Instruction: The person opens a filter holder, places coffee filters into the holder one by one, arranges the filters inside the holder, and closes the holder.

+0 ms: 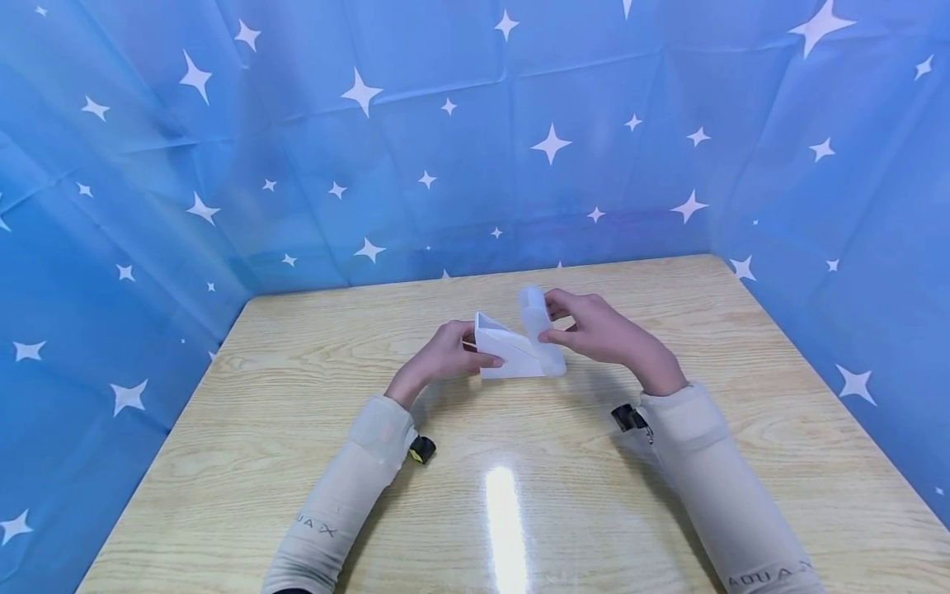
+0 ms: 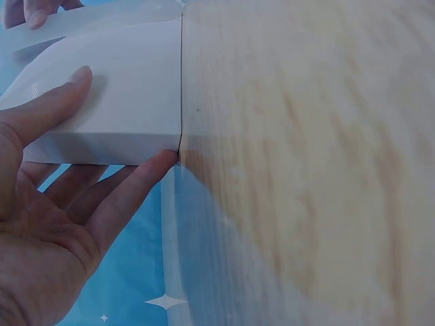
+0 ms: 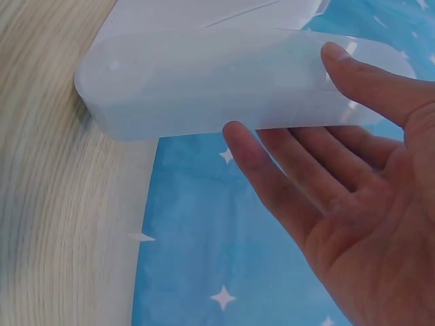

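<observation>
A white slant-sided holder, open at its tall end, stands on the table with its lower end to the right. My left hand grips the tall end; the left wrist view puts the thumb on the broad side of the holder and the other fingers along its narrow edge. Up against the low end, a long translucent plastic case with rounded ends stands upright. In the right wrist view my right hand holds the case near its upper end, thumb on one face and fingertips at the opposite side.
Both things sit toward the back of a light wood-grain table. A blue curtain with white stars surrounds the back and sides. Black wrist camera mounts hang below the sleeves. Glare shows on the front part of the tabletop.
</observation>
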### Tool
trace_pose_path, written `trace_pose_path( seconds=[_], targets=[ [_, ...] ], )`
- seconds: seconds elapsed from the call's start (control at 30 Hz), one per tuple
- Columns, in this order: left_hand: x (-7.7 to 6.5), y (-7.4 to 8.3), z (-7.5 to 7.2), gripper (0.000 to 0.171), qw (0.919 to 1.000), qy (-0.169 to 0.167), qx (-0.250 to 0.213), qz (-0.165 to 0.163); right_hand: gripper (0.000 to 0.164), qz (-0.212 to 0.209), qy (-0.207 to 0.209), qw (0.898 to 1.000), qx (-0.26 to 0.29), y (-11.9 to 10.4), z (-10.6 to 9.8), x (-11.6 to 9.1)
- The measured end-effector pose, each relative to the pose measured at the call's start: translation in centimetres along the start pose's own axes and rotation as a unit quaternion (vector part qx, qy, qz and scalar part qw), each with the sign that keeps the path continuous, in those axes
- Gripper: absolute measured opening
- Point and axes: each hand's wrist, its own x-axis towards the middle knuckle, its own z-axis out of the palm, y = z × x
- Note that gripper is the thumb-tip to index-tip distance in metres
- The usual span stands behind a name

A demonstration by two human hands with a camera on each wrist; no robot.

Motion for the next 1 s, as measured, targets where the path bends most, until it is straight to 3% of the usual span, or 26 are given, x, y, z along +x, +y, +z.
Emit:
trace_pose_path(
  seconds=[1.0],
  targets=[
    [-0.01, -0.02, 0.00, 0.039, 1.0000, 0.002, 0.007, 0.005, 0.043, -0.011, -0.008, 1.000, -0.021, -0.31, 0.63, 0.18]
  ],
)
